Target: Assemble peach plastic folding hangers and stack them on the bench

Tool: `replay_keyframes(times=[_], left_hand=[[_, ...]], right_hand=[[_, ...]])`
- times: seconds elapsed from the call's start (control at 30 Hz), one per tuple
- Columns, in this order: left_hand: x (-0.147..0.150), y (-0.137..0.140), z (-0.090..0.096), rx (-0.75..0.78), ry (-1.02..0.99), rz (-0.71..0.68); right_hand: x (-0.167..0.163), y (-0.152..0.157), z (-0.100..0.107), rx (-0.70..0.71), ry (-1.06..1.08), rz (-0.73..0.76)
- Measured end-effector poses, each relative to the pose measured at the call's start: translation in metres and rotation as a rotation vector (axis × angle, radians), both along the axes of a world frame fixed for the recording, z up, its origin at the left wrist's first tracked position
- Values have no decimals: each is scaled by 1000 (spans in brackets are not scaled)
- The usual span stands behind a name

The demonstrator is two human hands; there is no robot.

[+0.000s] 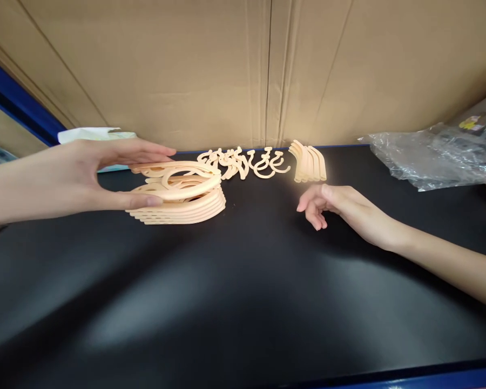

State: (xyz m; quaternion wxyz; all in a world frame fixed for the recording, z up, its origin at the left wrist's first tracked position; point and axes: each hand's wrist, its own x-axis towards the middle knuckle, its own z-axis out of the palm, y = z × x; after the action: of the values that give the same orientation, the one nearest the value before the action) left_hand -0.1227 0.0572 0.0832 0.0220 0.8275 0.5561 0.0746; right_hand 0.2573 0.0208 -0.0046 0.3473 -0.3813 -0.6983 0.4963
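A stack of cream plastic hanger body pieces [186, 217] with curved openings sits at left centre on the black table [243, 292]. My left hand [89, 170] grips the top hanger piece [206, 186] between the thumb at its near edge and the fingers at its far edge. This piece looks slightly lifted and tilted over the stack. My right hand [340, 208] hovers above the table at right, its fingers loosely curled and apart, holding nothing. Just beyond it lies a row of curved cream arm pieces [310, 162]. Loose cream hooks [263, 165] are scattered along the back.
A tall cardboard wall [186, 75] closes off the back. Clear plastic bags [425, 156] lie at the right rear. Behind my left hand is a white and green packet [89, 133]. A blue frame bar [20, 97] stands at left, and a blue edge [437, 378] borders the front.
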Motion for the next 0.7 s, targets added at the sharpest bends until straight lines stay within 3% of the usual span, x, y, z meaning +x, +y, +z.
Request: replay_keyframes(times=[0.43,0.7], left_hand=[[-17,11,-8,-166,-52,-16],[-19,16,-14,-147,3,-14]], right_hand=[[0,-1,0,1,-21,16],[-1,0,0,-4,-25,12]])
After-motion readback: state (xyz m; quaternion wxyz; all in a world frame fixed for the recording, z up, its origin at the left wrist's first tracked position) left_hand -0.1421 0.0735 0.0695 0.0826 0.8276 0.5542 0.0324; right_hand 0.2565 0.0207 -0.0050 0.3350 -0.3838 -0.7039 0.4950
